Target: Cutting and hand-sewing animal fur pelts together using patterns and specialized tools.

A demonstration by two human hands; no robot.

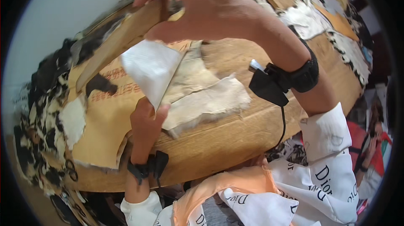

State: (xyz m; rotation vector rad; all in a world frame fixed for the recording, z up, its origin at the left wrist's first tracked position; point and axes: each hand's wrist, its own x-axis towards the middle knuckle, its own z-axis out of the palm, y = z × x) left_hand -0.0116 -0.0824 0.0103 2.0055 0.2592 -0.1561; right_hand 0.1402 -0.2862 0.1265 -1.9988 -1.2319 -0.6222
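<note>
two bare hands are at work over the table (219,146); the right hand (210,7) has thumb and fingers clamped on a long tan piece (120,41), which slants down to the left; the left hand (147,121), lower, has thumb and fingers closed on the bottom tip of a white sheet (149,64), held up as a rough triangle; whether sheet and tan piece touch, i cannot tell from here; just right of the left hand lies a pale furry piece (210,102); to its left, a yellowish sheet (101,137) with red print, a dark scrap (101,85) upon it and a white scrap (73,121) at its edge; black-and-white scraps (42,95) heap along the far left; black straps (305,76) circle both wrists, below white sleeves (326,131)
</note>
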